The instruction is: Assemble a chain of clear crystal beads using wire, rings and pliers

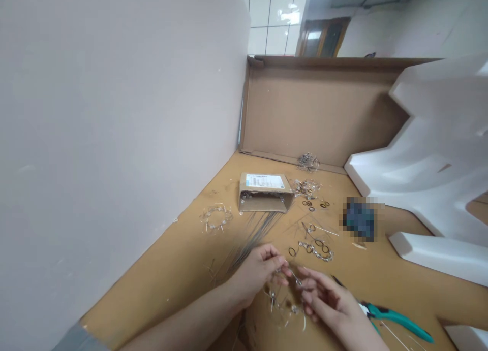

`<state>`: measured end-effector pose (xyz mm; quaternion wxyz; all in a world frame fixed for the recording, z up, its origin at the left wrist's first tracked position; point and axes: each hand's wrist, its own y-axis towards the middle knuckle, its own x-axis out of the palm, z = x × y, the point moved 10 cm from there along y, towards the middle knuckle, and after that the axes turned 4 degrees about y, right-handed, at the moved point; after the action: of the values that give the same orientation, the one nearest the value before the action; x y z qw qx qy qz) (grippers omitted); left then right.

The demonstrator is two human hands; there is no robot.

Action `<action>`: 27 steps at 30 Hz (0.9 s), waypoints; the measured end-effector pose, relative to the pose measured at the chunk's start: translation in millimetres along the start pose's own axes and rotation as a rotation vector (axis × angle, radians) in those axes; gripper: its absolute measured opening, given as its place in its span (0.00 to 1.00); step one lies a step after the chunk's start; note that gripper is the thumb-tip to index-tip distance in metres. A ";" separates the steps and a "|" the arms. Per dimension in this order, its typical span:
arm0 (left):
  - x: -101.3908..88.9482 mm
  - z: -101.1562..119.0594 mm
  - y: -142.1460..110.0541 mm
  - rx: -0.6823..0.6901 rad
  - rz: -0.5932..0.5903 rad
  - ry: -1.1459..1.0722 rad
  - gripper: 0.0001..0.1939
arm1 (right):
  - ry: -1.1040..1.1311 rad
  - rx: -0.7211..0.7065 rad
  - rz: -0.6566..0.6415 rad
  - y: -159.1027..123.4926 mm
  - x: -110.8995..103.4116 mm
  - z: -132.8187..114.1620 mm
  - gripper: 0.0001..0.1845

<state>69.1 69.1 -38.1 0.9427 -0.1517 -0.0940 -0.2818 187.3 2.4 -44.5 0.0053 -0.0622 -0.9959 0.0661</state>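
Note:
My left hand (267,263) is closed, thumb and fingertips pinching a beaded wire ring (294,309). On the ring's other side, my right hand (327,296) is closed on it too, the fingers bent around a thin stretch of wire. Clear beads and loose wire ends dangle from the ring below both hands. Teal-handled pliers (402,321) lie beside my right hand, their jaws partly hidden behind it. Just beyond my fingers are a beaded strand (318,253) and small dark rings (292,251). Straight wires (259,234) fan out past my left hand.
A small open cardboard box (263,189) with a label stands further back. Left of it lies another beaded wire ring (216,218). Wire tangles (308,162) sit near the cardboard back wall (320,107). White foam pieces (427,173) border the right; a pale wall (114,112) borders the left.

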 end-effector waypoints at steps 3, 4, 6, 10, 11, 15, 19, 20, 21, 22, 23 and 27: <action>-2.1 -7.4 3.1 -0.013 0.013 0.040 0.18 | -0.134 -0.031 -0.009 4.5 -2.8 9.0 0.24; -1.4 -8.8 4.0 -0.012 -0.002 0.067 0.18 | -0.177 -0.023 -0.006 6.0 -4.6 13.4 0.24; 0.2 -8.7 5.9 0.014 -0.038 0.151 0.16 | -0.242 0.000 -0.004 8.4 -7.0 21.1 0.23; -6.4 0.0 9.7 0.123 -0.019 0.386 0.09 | -0.398 -0.049 -0.021 12.0 -6.6 17.8 0.23; -10.7 3.8 10.3 0.155 0.016 0.448 0.07 | -0.457 -0.082 -0.019 12.7 -6.7 13.5 0.22; -27.2 24.9 7.7 0.315 0.179 0.562 0.06 | -0.693 -0.252 0.111 11.6 -18.3 -9.9 0.20; -32.7 33.4 4.0 0.364 0.235 0.557 0.06 | -0.758 -0.320 0.230 8.5 -33.5 -20.4 0.21; -33.3 33.6 3.5 0.364 0.240 0.555 0.06 | -0.763 -0.299 0.243 9.1 -37.5 -20.0 0.22; -33.7 33.2 3.4 0.360 0.242 0.556 0.06 | -0.795 -0.268 0.253 10.3 -41.1 -20.0 0.22; -33.7 33.3 3.2 0.367 0.242 0.555 0.07 | -0.856 -0.237 0.262 11.9 -44.5 -21.4 0.23; -34.0 34.5 2.6 0.384 0.250 0.566 0.07 | -0.934 -0.209 0.270 13.9 -48.0 -25.1 0.22; -31.8 34.8 3.4 0.413 0.233 0.612 0.07 | -1.208 -0.165 0.260 32.5 -63.2 -57.7 0.15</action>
<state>41.6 99.5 -14.6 0.9636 0.1226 0.1546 -0.1803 255.1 34.1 8.2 -0.5718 -0.1345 -0.8092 0.0124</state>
